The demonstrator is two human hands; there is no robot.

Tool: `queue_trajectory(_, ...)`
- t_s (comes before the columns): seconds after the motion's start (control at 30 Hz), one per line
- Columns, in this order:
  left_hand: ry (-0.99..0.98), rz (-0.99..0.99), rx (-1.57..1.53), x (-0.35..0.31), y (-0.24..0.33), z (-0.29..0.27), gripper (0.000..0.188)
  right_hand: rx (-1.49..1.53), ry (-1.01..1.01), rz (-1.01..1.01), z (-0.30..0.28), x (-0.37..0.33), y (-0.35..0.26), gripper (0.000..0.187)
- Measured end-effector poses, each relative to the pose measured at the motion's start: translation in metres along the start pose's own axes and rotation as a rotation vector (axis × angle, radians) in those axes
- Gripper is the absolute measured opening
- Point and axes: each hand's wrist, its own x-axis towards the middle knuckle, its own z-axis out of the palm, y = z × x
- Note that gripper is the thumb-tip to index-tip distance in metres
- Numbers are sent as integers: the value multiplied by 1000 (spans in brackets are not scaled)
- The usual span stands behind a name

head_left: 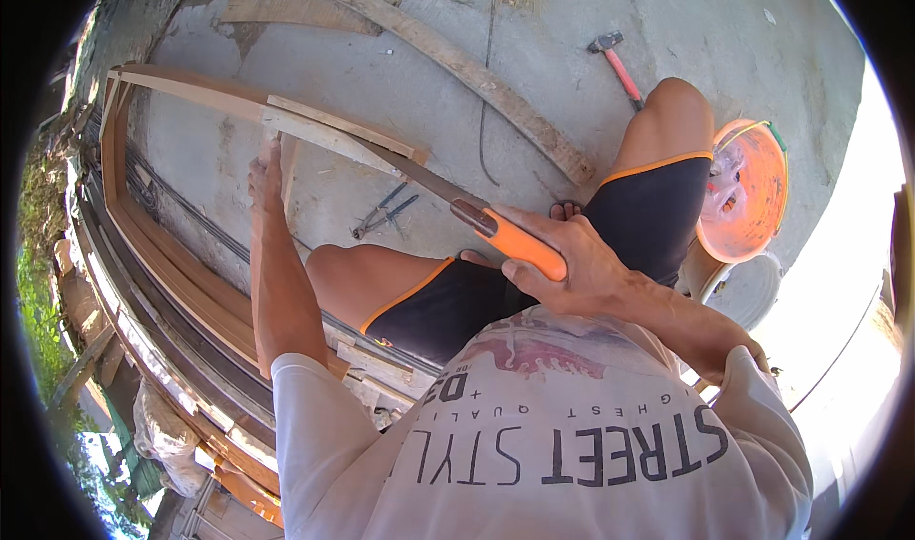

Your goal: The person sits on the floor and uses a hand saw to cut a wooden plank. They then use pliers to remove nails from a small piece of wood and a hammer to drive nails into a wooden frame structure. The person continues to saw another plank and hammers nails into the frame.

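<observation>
My right hand [577, 259] is wrapped round the orange handle of a handsaw [522, 244]. Its narrow blade runs up and to the left, meeting the wooden pieces at the end of a long wooden frame [195, 90]. A pale wood strip [319, 132] lies along that frame, beside the blade. At the frame's edge, just below the strip, my left hand [267, 176] grips the wood, its fingers partly hidden. Between the frame and my bent left leg, a pair of pincers with dark blue handles [384, 212] lies on the concrete.
A hammer with a red handle [622, 71] lies beyond my right knee. To the right stands an orange bucket [753, 230] with plastic bags inside. A long plank [457, 68] and a shorter board [295, 8] lie farther off. Stacked timber [176, 349] lines the left side.
</observation>
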Motion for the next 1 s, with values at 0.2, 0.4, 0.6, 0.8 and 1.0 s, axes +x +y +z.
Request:
queue_trajectory(0.2,27,-4,-52,7,-2,-7,111,-15,47,-113,-34,-73,-3,71)
queue_trajectory(0.4,-10,31,-69,17,-9,-5,111,33,-3,-21,22,72,25,59)
queue_trajectory(0.6,13,-23,-10,-5,8,-8,111,180,80,-36,-10,9,15,61)
queue_trajectory(0.8,45,-8,-23,8,-4,0,110,109,101,-24,-30,-31,-3,68)
queue_trajectory(1.0,73,-17,8,-16,16,-4,112,-4,6,-21,-11,29,4,64)
